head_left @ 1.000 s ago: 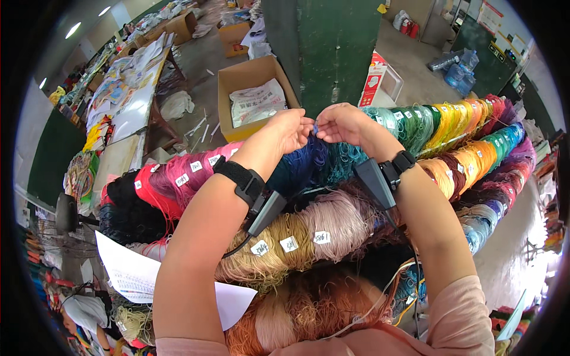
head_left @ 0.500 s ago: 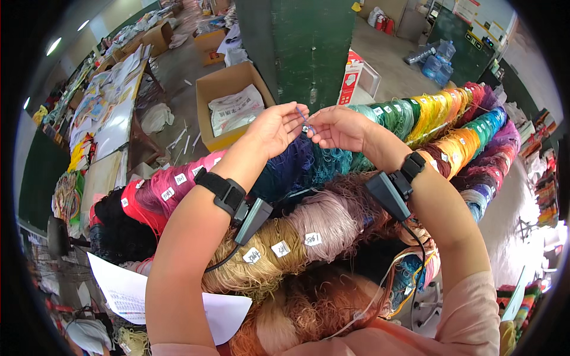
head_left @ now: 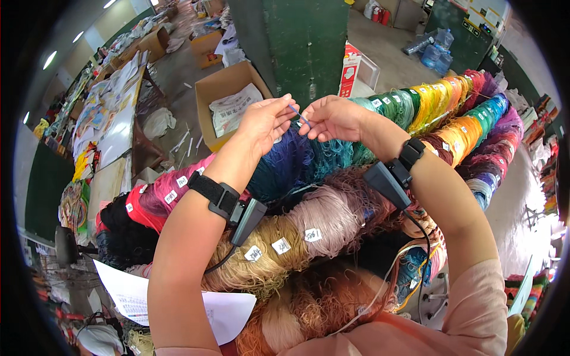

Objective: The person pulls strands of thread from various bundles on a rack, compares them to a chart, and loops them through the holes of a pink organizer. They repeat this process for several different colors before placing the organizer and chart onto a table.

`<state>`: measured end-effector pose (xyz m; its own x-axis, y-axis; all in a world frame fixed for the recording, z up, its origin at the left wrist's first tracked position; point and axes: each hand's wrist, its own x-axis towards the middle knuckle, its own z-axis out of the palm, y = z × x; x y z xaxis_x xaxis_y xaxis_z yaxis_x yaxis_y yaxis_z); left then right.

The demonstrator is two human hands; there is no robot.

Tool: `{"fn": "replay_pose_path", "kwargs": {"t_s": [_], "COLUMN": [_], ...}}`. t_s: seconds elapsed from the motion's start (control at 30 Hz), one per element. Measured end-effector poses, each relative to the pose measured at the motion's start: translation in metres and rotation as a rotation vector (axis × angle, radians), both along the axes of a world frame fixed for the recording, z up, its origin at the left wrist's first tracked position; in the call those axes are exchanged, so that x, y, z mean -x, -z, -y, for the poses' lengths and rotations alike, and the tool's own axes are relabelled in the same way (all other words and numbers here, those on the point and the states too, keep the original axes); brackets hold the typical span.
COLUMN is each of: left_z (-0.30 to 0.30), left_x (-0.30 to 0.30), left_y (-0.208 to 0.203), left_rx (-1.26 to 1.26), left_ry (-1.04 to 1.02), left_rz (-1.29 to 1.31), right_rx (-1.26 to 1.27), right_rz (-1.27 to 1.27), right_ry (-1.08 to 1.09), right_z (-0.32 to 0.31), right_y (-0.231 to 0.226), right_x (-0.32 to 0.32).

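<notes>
Thread (head_left: 300, 116) in the head view, blue, spans between left hand (head_left: 261, 123) and right hand (head_left: 338, 117), above blue skeins (head_left: 287, 155); each grip pinches it. Probably light, limp and slippery: best held by fingertips at either end of the visible span.

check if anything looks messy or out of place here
Pale scraps litter the floor left of the open cardboard box, as if dropped. Also, the rust-brown thread bundle at the bottom looks frayed and tangled, unlike the smoother pale mauve bundle above it.
</notes>
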<state>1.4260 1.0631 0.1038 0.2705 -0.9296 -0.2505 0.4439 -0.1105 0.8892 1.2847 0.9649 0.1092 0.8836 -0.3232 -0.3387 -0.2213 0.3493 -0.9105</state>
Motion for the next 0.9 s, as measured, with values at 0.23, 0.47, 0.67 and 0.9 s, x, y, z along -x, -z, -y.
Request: {"fn": "replay_pose_path", "kwargs": {"t_s": [0.23, 0.47, 0.67, 0.9], "left_z": [0.002, -0.001, -0.010, -0.012], "left_x": [-0.010, -0.010, -0.012, -0.011], "left_y": [-0.005, -0.015, -0.015, -0.016], "left_rx": [0.037, -0.078, -0.074, -0.048], "left_ry": [-0.139, -0.254, -0.181, -0.148], "left_rz": [-0.156, -0.258, -0.229, -0.250], "right_rx": [0.207, 0.447, 0.517, 0.378], "right_rz": [-0.146, -0.289, -0.335, -0.304], "right_ry": [0.013, 0.087, 0.048, 0.071], "right_z": [0.007, 0.006, 0.004, 0.015], "right_y": [0.009, 0.033, 0.027, 0.020], "right_x": [-0.013, -0.046, -0.056, -0.043]}}
